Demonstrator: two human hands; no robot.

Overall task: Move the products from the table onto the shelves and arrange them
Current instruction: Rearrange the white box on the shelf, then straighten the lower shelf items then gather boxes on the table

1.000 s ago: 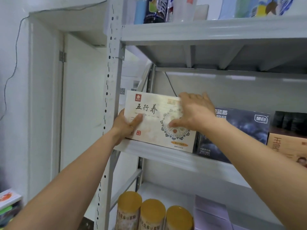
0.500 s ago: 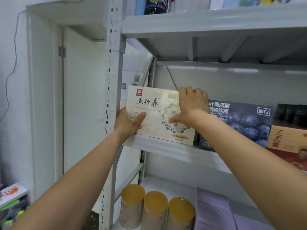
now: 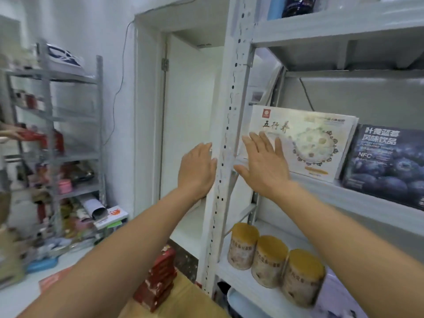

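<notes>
Far to the left stands a gray rack [image 3: 49, 92] full of small things, all blurry. At the left edge another person's hand [image 3: 10, 131] reaches toward it by something red. Next comes a white door [image 3: 190, 106]. Low down in front of the door sits a stack of red boxes [image 3: 160, 278].

The left hand [image 3: 197, 171] is up in the air, just left of the tall white shelf post [image 3: 231, 125]. Its fingers are straight and close together, and it holds nothing. It is right by the post, but I cannot tell if it touches it.

The right hand [image 3: 263, 166] is on the other side of the post. Its fingers are straight and spread out, and it holds nothing too. It is in front of the bottom left corner of the cream box [image 3: 316, 143]. I cannot tell if it touches the box.

The cream box stands up on the middle shelf [image 3: 358, 198], at the left end, with its front facing out. It has a round picture on it. Just to its right stands a dark blue box [image 3: 385, 168] with blueberries on it.

On the lower shelf [image 3: 238, 278] three round cans [image 3: 270, 260] with yellow lids stand in a row, side by side. On the top shelf [image 3: 332, 21] is a dark bottle [image 3: 298, 5].
</notes>
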